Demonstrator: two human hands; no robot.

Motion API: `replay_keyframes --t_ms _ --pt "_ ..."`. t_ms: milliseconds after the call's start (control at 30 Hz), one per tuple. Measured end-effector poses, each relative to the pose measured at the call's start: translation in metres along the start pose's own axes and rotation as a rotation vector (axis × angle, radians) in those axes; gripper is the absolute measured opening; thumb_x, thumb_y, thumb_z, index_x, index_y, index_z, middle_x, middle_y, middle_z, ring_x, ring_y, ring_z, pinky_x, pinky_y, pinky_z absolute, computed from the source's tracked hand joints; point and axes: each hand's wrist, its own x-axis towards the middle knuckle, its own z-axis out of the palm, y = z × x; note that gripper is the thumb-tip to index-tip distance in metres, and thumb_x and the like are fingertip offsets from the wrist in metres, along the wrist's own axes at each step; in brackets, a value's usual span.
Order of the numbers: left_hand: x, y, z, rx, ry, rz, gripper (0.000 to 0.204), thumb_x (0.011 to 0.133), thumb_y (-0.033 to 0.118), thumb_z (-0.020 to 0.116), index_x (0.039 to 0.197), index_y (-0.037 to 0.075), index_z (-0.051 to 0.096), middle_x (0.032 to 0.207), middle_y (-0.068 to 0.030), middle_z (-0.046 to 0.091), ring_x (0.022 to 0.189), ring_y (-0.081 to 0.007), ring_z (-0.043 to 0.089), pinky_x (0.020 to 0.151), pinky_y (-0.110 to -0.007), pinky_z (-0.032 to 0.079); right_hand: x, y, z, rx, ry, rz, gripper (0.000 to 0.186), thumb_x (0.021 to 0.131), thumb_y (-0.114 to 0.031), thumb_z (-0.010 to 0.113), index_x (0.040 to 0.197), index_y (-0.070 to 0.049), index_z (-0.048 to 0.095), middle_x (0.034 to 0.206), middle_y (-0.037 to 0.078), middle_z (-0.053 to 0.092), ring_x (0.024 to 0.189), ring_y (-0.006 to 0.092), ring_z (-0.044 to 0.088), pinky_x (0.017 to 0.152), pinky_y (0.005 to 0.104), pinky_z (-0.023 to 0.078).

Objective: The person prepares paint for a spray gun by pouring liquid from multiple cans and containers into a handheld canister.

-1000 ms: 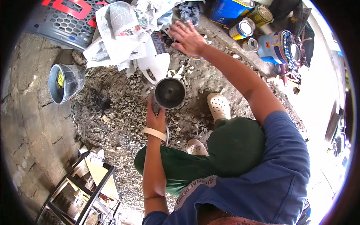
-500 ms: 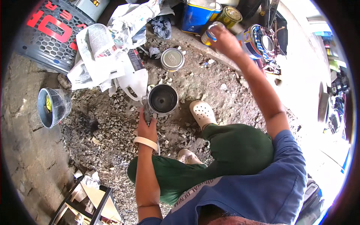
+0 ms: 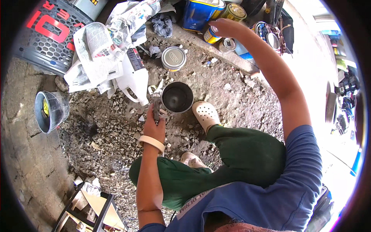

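Note:
A spray gun's metal handle (image 3: 156, 111) is held in my left hand (image 3: 154, 129), fingers wrapped round it. Its round, open cup (image 3: 177, 97) faces up, with a dark grey inside. My right arm stretches to the far right, where my right hand (image 3: 228, 28) closes over the top of a small blue-and-yellow can (image 3: 211, 36); part of the grip is hidden behind the hand. Close by the right wrist stands another small can (image 3: 227, 45) with a pale top. A round tin with a metal lid (image 3: 173, 58) rests on the ground beyond the cup.
A white jug (image 3: 133, 83) and crumpled newspaper (image 3: 96, 50) lie at the far left, beside a dark crate (image 3: 50, 34). A clear bucket (image 3: 58, 110) stands left. Blue tin (image 3: 199, 15), further cans (image 3: 234, 13) and a larger can (image 3: 259, 29) line the ledge. Gravel (image 3: 112, 131) covers the ground.
My right hand has shifted farther away and over the small can's top, uncovering the pale-topped can beside it. The spray gun's cup has moved slightly right and tilted in my left hand.

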Motion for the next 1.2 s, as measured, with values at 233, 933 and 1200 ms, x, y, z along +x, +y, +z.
replay_keyframes --t_ms 233,933,1200 --pt "0.001 -0.001 -0.008 -0.124 -0.071 -0.158 0.062 0.095 0.008 0.058 0.153 0.003 0.034 0.139 -0.0258 0.057 0.125 -0.0386 0.059 0.104 -0.043 0.046 0.001 0.003 0.005 0.003 -0.004 -0.032 0.058 0.085 -0.019 0.072 0.137 -0.002 0.055 0.113 0.022 0.067 0.107 0.0385 0.066 0.09 0.0474 0.054" --pt "0.005 0.008 -0.012 -0.129 -0.103 -0.213 0.063 0.094 0.008 0.059 0.153 0.004 0.035 0.134 -0.0251 0.06 0.12 -0.0378 0.061 0.101 -0.043 0.047 -0.012 0.003 0.028 0.08 0.333 -0.073 0.035 0.088 -0.019 0.061 0.119 -0.003 0.061 0.099 0.025 0.069 0.095 0.0424 0.068 0.083 0.0505 0.056" --pt "0.005 0.004 -0.01 -0.12 -0.068 -0.147 0.06 0.094 0.008 0.058 0.151 0.005 0.038 0.135 -0.0256 0.059 0.121 -0.0391 0.06 0.103 -0.043 0.046 -0.006 0.006 0.025 0.084 0.198 -0.031 0.048 0.087 -0.02 0.064 0.133 -0.008 0.057 0.112 0.022 0.066 0.102 0.0413 0.066 0.087 0.0499 0.054"
